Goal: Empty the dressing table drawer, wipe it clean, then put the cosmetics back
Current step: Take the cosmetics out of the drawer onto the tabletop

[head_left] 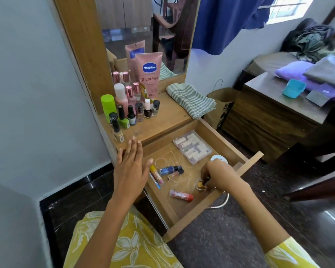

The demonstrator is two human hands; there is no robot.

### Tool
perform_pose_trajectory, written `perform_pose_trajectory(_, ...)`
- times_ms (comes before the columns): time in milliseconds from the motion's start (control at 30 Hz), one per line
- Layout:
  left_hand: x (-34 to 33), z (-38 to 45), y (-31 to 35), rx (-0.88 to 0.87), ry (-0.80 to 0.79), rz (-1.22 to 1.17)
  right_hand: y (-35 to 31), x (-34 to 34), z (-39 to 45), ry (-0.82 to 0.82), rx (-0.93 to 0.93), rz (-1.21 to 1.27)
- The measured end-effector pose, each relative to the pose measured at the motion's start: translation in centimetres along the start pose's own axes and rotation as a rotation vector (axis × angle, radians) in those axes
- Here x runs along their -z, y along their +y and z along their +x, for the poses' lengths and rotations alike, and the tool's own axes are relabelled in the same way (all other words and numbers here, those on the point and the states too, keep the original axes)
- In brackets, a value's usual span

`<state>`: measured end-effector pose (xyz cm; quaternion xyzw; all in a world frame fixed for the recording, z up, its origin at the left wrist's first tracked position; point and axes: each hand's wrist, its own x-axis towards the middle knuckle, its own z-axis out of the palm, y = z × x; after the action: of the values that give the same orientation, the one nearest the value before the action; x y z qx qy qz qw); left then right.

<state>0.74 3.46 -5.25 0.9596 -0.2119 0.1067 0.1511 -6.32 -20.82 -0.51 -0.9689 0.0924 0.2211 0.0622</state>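
Observation:
The wooden drawer (228,146) stands pulled out. Inside lie a clear box of nail tips (192,147), a white round compact (219,158), a yellow-capped tube (156,176), a blue bottle (169,169), a small brown tube (175,174) and a red-capped tube (181,195). My right hand (218,176) reaches into the drawer and pinches a small gold pot (201,185) at its front right. My left hand (131,169) hovers flat with fingers straight over the drawer's left edge, holding nothing.
On the dressing table top (162,122) stand several nail polish bottles (132,115), a green bottle (108,105), a pink Vaseline tube (149,74) and a folded striped cloth (190,100). A paper bag (220,105) and a wooden bench (269,117) stand to the right.

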Motion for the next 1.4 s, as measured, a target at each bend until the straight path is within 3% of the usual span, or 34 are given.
perform_pose_trajectory(167, -0.4, -0.1, 0.1, 0.04, -0.011, 0.069, -1.5, 0.9, 1.4, 0.129, 0.078, 0.124)
perform_pose_trajectory(400, -0.1, -0.7, 1.5, 0.156, 0.019, 0.107, -8.9, 5.4, 3.4, 0.56, 0.334, 0.576)
perform_pose_trajectory(667, -0.6, -1.1, 1.2, 0.156, 0.007, 0.15, -15.2, 5.7, 8.2, 0.769, 0.376, 0.659)
perform_pose_trajectory(1000, -0.1, -1.1, 1.5, 0.166, 0.0, 0.144, -16.7, 4.3, 8.9, 0.703, 0.453, 0.935)
perform_pose_trajectory(1167, -0.1, -0.9, 2.0, 0.176, 0.009, 0.154, -14.2, 3.7, 7.4, 0.722, 0.44, 0.835)
perform_pose_trajectory(1233, -0.1, -0.8, 2.1, 0.175, 0.011, 0.131, -11.9, 3.0, 6.2, 0.748, 0.364, 0.683)
perform_pose_trajectory(1400, 0.2, -0.5, 2.2, 0.144, -0.019, 0.111, -4.2, 0.6, 4.2, 0.534, -0.096, 0.313)
